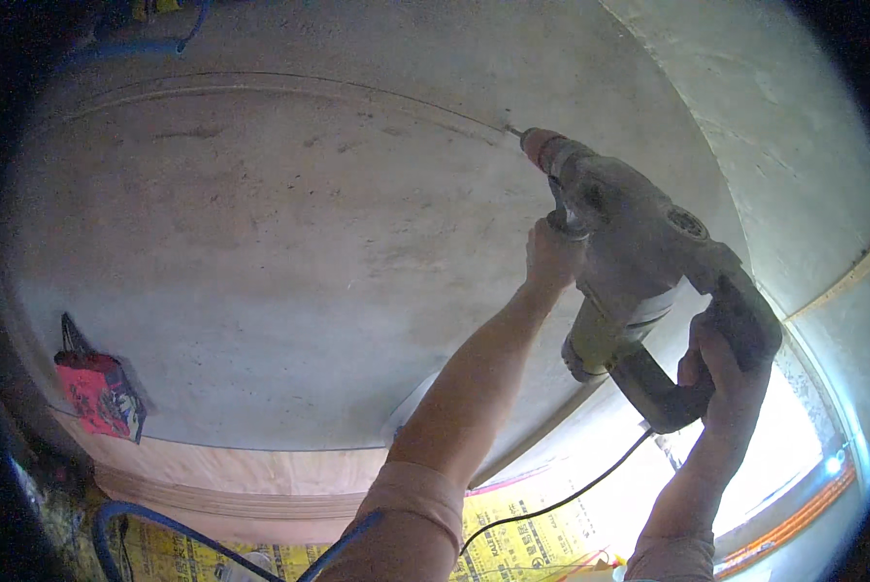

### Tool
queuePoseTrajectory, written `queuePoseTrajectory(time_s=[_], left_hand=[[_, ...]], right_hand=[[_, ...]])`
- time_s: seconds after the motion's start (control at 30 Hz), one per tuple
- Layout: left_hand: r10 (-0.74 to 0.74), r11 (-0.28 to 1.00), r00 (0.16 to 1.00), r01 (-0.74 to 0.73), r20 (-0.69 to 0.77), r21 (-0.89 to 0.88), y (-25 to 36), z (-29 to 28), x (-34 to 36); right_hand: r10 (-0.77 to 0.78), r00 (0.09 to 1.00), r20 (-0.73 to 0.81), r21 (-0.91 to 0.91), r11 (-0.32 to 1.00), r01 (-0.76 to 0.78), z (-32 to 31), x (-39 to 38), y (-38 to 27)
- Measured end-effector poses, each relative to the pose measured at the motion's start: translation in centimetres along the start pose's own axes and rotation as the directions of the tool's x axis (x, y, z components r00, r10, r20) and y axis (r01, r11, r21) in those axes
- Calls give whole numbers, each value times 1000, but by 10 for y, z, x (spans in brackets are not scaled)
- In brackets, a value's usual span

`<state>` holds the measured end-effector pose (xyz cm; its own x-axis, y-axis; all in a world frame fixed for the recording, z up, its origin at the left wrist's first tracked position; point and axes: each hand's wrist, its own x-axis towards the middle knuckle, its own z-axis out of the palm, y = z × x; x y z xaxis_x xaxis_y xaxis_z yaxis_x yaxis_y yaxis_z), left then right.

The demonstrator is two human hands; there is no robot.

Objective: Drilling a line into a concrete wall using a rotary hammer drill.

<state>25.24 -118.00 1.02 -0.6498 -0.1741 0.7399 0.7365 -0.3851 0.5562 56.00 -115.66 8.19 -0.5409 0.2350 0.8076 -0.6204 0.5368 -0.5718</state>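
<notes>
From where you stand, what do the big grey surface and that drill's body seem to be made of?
The ceiling slab looks like bare concrete: matte grey, mottled, with faint formwork lines. The hammer drill seems to have a hard plastic or metal housing, dulled by pale dust. Its rear handle, gripped by the right hand, looks like darker plastic or rubber. The left hand holds the side grip.

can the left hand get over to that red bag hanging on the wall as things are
Probably not as things stand. The left hand is wrapped around the side handle of the hammer drill, whose bit is pressed to the concrete wall. The red bag hangs far off to the lower left, with nothing between.
</notes>
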Motion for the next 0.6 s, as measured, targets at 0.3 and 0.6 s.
queuePoseTrajectory(time_s=[0.3,0.6], left_hand=[[-35,999,999,37,-41,38,-2,11,4],[207,974,965,-188,-158,129,1,8,12]], right_hand=[[-113,993,-34,-86,990,110,-8,4,1],[-112,989,99,-101,987,122,-10,18,-3]])
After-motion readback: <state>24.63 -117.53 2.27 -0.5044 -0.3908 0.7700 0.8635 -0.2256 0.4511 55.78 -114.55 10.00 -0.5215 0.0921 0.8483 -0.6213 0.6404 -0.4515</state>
